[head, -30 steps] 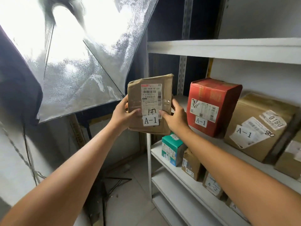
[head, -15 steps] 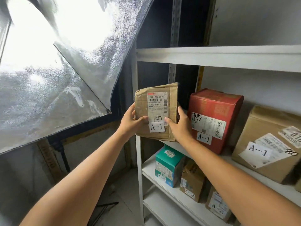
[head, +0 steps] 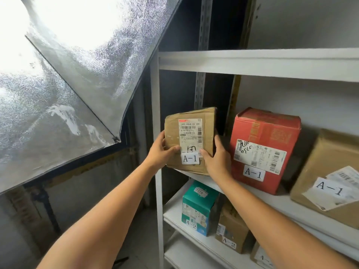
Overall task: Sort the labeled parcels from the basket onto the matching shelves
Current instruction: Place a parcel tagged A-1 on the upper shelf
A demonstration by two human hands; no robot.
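A small brown cardboard parcel [head: 191,131] with a shipping label and a white "A-1" tag stands upright at the left end of a white shelf [head: 275,202]. Its bottom edge meets the shelf's front corner. My left hand [head: 160,152] grips its left side, thumb across the front. My right hand [head: 215,156] holds its right side, thumb by the tag. Beside it on the same shelf stand a red box [head: 266,136] and a larger brown box [head: 334,171], both tagged "A-1". The basket is out of view.
The shelf below carries a teal box [head: 198,206] and small brown boxes [head: 233,230] tagged "A-2". Another white shelf [head: 252,63] runs overhead. A large silver light reflector [head: 68,84] fills the left, close to the white shelf post [head: 155,113].
Both hands have carried the parcel rightward and down, from in front of the shelf post to the left end of the A-1 shelf. The view has moved closer to the shelves.
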